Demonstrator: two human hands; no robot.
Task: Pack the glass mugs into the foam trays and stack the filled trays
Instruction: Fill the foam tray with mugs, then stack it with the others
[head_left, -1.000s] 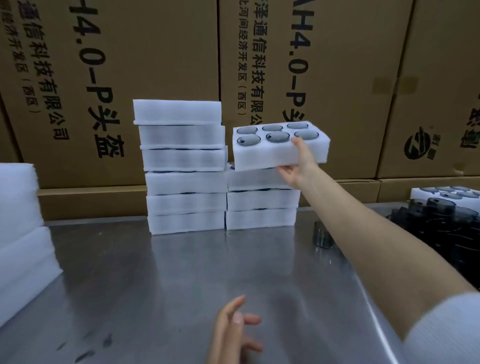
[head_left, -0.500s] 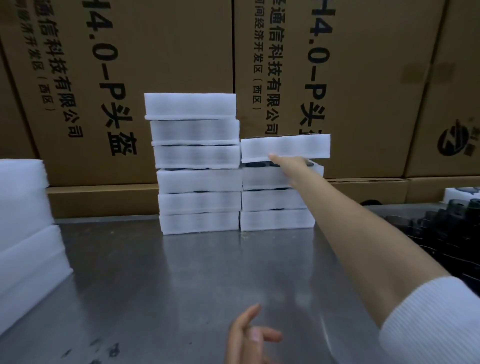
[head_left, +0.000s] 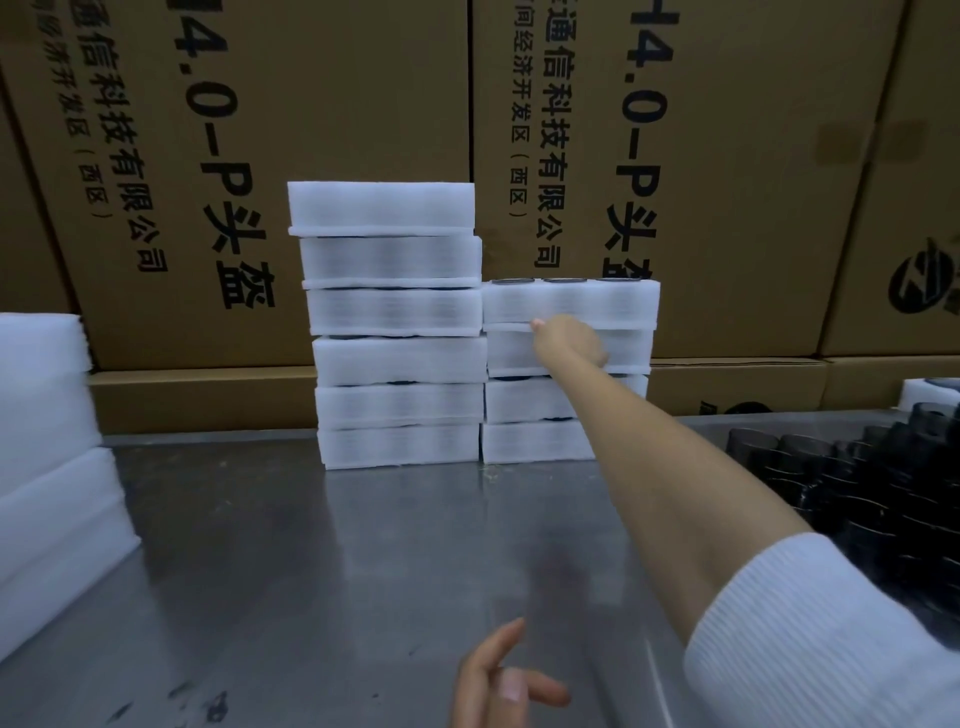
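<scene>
The left hand is cut off by the near edge; only loose, straight-ish fingers show above the table, holding nothing. The right hand is blurred and seen from behind, so its fingers are hard to read: one fingertip touches the seam under the top tray, and I cannot tell whether the rest curl or lie flat. It does not appear to hold anything. The right arm hides parts of the lower trays in the right stack. At the far right, a dark heap of mugs runs out of view, too dim to count, with a part-seen tray behind it.

The top tray is white foam, sitting level on the right stack, four trays high, at the far side of the table. Three dark mug rims peep above its top face. Just beside it, touching, stands the left stack, six trays high, with dark slivers showing between layers. A pile of foam sits at the left edge, cut off.

The right arm reaches far out, straight, sleeve pushed up near the elbow. Printed cartons wall the far side.
</scene>
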